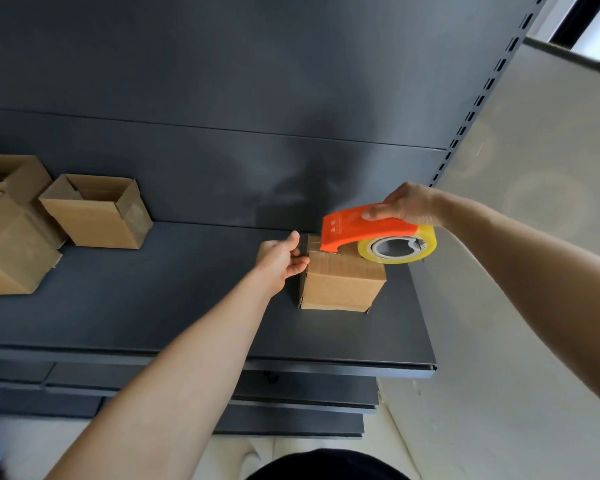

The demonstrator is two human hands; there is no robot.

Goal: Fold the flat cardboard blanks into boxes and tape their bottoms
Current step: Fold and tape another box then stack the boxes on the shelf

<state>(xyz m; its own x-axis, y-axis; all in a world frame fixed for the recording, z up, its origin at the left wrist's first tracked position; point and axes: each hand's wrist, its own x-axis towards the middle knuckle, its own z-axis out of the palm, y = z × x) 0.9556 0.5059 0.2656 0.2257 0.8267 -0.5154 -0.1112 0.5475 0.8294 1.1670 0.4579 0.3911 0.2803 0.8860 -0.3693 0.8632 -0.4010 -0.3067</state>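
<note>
Bare shelf (174, 289) lies between the taped box (342, 282) and the open boxes (96, 211) (far left).

Matt brown cardboard box (342, 284), glossy orange plastic dispenser (357, 227), matt dark metal shelf (153, 306)

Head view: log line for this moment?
step: taping box | left hand: holds box edge | right hand: grips tape dispenser on box top | shelf: folded boxes left
</note>
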